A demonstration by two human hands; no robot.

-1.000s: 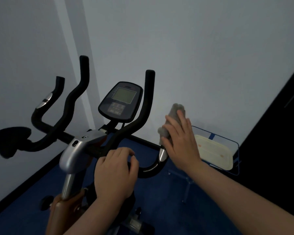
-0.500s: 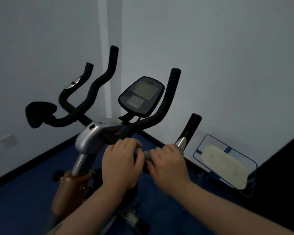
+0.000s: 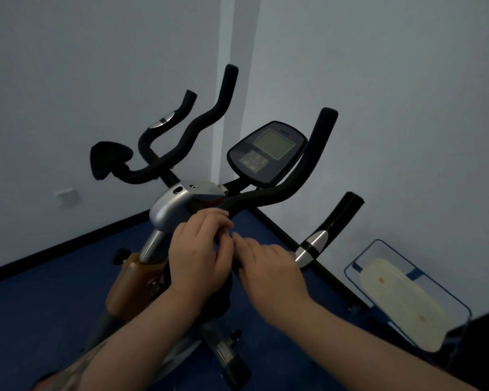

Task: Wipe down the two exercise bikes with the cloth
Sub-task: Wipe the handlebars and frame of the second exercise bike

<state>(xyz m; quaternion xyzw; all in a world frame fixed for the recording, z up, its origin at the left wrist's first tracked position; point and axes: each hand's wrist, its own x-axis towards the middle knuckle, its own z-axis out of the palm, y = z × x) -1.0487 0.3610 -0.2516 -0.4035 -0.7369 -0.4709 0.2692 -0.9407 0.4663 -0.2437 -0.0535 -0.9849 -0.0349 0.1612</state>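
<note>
Left hand (image 3: pixel 201 255) curls over the low handlebar (image 3: pixel 268 198) beside the silver stem cap (image 3: pixel 178 204). Right hand (image 3: pixel 268 266) lies just beside it, fingers bent over the same bar; the cloth is presumably beneath them, but it is hidden, so whether they pinch it cannot be told. A cloth is soft, light and bunches readily: best folded under the palm. Both forearms reach forward and down. Beyond stands the console (image 3: pixel 267 153).

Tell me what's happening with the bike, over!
Left hand grips the handlebar. Right hand on the bar beside it; cloth hidden beneath. Nothing in the way.
</note>
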